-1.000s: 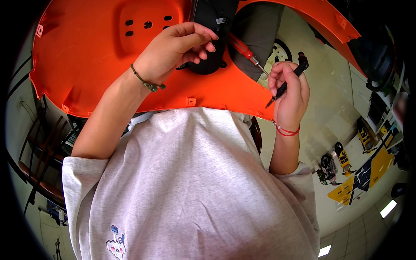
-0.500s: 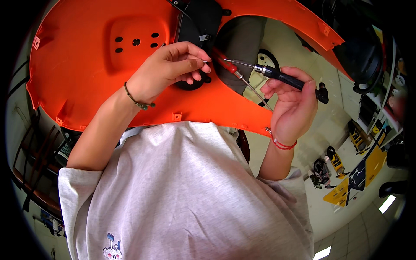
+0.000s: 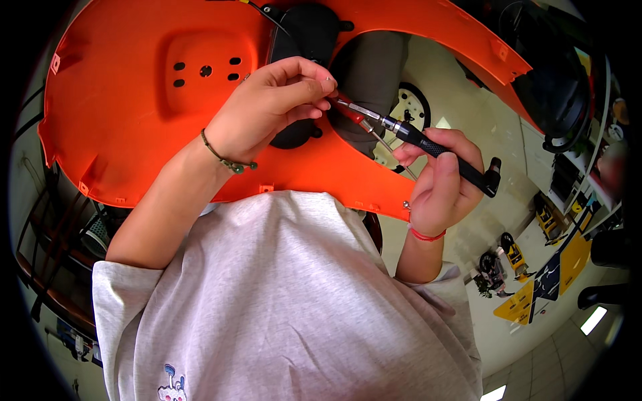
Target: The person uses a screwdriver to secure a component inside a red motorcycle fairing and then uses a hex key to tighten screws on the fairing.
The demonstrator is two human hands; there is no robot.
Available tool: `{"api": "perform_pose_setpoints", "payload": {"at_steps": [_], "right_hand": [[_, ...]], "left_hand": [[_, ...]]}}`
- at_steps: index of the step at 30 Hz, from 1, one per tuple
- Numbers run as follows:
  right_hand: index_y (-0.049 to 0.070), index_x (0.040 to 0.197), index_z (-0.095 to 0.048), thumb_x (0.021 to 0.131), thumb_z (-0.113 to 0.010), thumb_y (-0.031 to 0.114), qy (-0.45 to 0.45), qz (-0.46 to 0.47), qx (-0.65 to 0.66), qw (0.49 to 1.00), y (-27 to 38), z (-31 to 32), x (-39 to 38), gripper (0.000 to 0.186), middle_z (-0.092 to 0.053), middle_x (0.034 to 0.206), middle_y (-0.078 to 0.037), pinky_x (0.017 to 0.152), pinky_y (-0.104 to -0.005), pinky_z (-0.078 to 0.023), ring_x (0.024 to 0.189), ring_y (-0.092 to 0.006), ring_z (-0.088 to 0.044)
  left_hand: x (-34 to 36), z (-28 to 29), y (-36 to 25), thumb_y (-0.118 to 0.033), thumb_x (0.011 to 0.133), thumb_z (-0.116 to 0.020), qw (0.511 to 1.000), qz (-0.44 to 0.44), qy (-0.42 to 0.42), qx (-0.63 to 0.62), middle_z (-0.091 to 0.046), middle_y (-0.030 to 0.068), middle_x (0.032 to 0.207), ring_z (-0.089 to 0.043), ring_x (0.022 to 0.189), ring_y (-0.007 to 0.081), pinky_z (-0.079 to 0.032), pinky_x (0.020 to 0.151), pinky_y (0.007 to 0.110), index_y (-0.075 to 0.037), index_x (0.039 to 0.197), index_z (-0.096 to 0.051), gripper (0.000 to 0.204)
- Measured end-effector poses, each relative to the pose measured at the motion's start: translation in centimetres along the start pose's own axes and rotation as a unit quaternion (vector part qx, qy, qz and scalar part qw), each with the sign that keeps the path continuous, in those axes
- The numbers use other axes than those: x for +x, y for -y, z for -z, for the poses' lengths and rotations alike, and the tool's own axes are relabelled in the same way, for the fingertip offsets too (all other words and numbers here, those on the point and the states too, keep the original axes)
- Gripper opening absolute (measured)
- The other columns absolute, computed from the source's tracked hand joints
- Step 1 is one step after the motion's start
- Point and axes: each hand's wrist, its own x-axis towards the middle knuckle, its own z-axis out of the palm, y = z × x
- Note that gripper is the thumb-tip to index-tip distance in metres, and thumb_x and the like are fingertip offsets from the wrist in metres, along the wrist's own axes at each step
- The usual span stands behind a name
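Note:
My left hand (image 3: 284, 93) is closed in a pinch above the black part. A tiny pale glint shows at its fingertips, too small to name. My right hand (image 3: 449, 175) is wrapped round the black knurled handle of a screwdriver (image 3: 428, 144). Its silver shaft points left, and the tip comes right up to my left fingertips; whether they touch, I cannot tell. Beneath it lies a second screwdriver (image 3: 358, 117) with a red handle, its thin shaft running down behind my right fingers. A large orange plastic shell (image 3: 134, 147) spreads under both hands.
A black housing (image 3: 311, 33) with a cable sits on the shell, beside a big oval opening. Through the opening show a grey trouser leg (image 3: 378, 60) and a round white and black part (image 3: 411, 110). Yellow machines (image 3: 513, 252) stand at the right.
My right hand has lowered slightly and tilted the black screwdriver, bringing its tip to my left fingertips. My left hand has shifted a little right. The shell has slid slightly toward me.

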Motion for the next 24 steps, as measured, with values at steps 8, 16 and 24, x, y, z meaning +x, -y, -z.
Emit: {"api": "perform_pose_setpoints", "payload": {"at_steps": [8,16,24], "right_hand": [[-0.012,0.106,-0.059,0.092,-0.051,0.004,-0.014,0.044,-0.071,0.996,0.5,-0.1,0.2,0.023,-0.066,0.08,-0.018,0.061,-0.0275,-0.053,0.068,-0.0203,-0.065],[-0.012,0.108,-0.056,0.095,-0.046,0.008,0.029,0.079,-0.155,0.984,0.2,0.4,0.4,0.026,-0.066,0.08,-0.021,0.06,-0.0302,-0.053,0.065,-0.0227,-0.064],[-0.011,0.106,-0.061,0.088,-0.056,-0.007,-0.002,0.056,-0.108,0.993,-0.1,0.3,-0.2,0.02,-0.069,0.083,-0.016,0.068,-0.0273,-0.052,0.075,-0.019,-0.067]], "left_hand": [[0.6,-0.9,0.2,-0.014,0.097,-0.061,0.994,0.02,0.007,-0.104,-0.065,0.0012,0.096,-0.064,0.088,0.0077,-0.055,0.078,0.02,-0.005,0.109,-0.064,0.016],[0.6,-2.0,-0.2,-0.017,0.099,-0.057,0.989,0.054,0.008,-0.135,-0.07,0.0045,0.094,-0.067,0.078,0.008,-0.058,0.071,0.019,-0.004,0.108,-0.064,0.017],[1.3,-1.5,0.4,-0.018,0.1,-0.057,0.982,0.059,0.035,-0.174,-0.071,0.0056,0.093,-0.067,0.077,0.0082,-0.057,0.069,0.02,-0.003,0.107,-0.065,0.019]]}}
